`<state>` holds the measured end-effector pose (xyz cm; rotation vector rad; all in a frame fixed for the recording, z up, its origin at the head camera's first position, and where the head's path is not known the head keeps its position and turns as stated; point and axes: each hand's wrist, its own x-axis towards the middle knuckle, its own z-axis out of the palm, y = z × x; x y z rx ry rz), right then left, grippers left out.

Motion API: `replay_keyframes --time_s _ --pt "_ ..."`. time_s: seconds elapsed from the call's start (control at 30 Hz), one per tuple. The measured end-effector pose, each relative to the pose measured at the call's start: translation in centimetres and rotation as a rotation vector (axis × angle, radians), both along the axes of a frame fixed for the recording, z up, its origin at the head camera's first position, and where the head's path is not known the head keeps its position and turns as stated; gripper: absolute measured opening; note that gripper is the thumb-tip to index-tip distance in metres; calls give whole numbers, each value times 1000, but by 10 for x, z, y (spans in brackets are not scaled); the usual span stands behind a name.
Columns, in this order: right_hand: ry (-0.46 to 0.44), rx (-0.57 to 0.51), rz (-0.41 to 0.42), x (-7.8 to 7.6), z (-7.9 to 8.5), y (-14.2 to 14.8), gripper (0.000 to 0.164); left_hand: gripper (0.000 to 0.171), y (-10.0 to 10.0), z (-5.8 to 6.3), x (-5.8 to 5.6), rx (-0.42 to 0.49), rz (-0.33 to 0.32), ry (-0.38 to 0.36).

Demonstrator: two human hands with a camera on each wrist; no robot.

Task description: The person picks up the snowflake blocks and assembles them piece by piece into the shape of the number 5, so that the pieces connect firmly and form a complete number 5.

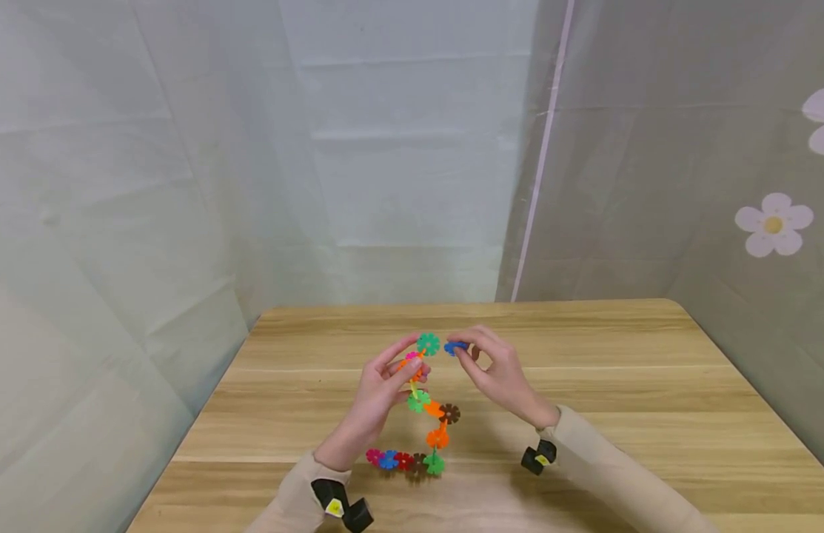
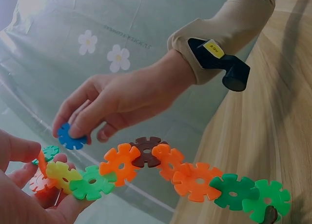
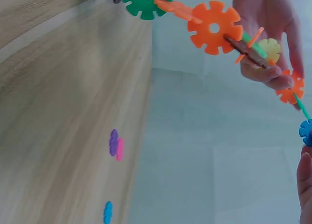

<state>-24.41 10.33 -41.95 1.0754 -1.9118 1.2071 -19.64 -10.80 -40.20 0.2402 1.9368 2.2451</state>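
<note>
A chain of notched, flower-shaped plastic discs (image 1: pixel 437 439) hangs from my left hand (image 1: pixel 374 389). The thumb and fingers pinch it near its upper end, around an orange disc (image 2: pixel 42 181). At the top of the chain sits a teal-green disc (image 1: pixel 428 344). My right hand (image 1: pixel 503 376) pinches a single blue disc (image 2: pixel 71 137) between thumb and fingers, a small gap to the right of the teal-green one. Lower down, the chain runs through light green, orange and brown discs. Its bottom row ends at the left with a pink disc (image 1: pixel 374 457).
Under the hands is a wood-grain table (image 1: pixel 585 444). Pale cloth (image 1: pixel 412 148) hangs behind it and at both sides. A purple disc (image 3: pixel 113 142), a pink one and a blue one (image 3: pixel 107 212) show against the wood in the right wrist view.
</note>
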Motion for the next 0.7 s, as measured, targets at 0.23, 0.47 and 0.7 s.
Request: replay_keyframes --time_s 0.23,0.47,0.7 --pt "54 -15 9 0 6 -1 29 44 3 0 0 16 7 13" --pt "69 -29 26 0 7 -3 35 45 3 1 1 -4 -5 12" --pt "107 -47 15 0 9 -3 27 45 4 1 1 1 -7 12"
